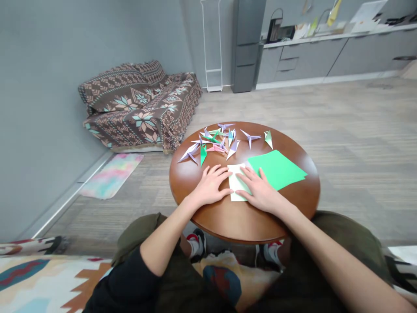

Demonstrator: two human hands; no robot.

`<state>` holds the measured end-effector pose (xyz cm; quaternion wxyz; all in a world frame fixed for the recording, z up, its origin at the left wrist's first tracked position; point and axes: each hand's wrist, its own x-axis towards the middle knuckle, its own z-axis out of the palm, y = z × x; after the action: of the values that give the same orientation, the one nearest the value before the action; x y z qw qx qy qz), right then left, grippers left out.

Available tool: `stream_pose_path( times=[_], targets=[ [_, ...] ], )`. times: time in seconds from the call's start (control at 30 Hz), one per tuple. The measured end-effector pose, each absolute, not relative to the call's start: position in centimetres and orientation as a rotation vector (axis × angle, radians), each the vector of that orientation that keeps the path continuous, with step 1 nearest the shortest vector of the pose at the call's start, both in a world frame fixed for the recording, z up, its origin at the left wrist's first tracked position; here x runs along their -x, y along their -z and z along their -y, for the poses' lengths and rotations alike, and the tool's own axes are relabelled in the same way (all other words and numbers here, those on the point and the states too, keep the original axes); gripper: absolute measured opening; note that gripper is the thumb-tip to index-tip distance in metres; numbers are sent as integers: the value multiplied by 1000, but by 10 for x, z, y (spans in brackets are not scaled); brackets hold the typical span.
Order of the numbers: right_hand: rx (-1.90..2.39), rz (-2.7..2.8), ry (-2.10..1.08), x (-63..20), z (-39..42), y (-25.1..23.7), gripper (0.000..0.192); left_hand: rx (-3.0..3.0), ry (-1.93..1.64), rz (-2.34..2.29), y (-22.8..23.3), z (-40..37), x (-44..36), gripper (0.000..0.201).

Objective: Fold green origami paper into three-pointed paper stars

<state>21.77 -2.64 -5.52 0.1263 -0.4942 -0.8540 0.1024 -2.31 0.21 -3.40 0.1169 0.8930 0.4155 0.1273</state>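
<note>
One pale paper rectangle (233,183), flat mid-tabletop (241,224), under extended, ungripping fingers of left hand (212,187) (nine o'clock) and right hand (259,191) (three o'clock), possibly creasing askew through uneven pressure; green paper sheets (277,169), two o'clock; origami cranes (217,148), eleven o'clock.

- one view, from the head, facing forward and down
- table (233,222) near, at the centre of the frame
- sofa (141,106) upper left and cabinets (312,61) upper right, both farther off

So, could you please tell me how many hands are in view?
2: the left hand at the left edge of the pale paper, the right hand over its right part.
</note>
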Motion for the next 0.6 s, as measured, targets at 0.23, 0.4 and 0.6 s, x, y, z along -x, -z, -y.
stream_pose_path(
  times=[0.23, 0.4, 0.6],
  targets=[
    [1444, 2481, -293, -217, 26, 56, 65, -2613, -336, -1233, 33, -2, 22, 66],
    [1452, 2489, -261, -216, 27, 55, 65, -2618, -335, -1244, 32, -2, 21, 65],
    [1441, 2475, -241, -215, 28, 56, 63, -2633, -342, -1233, 32, -1, 21, 65]
  ],
)
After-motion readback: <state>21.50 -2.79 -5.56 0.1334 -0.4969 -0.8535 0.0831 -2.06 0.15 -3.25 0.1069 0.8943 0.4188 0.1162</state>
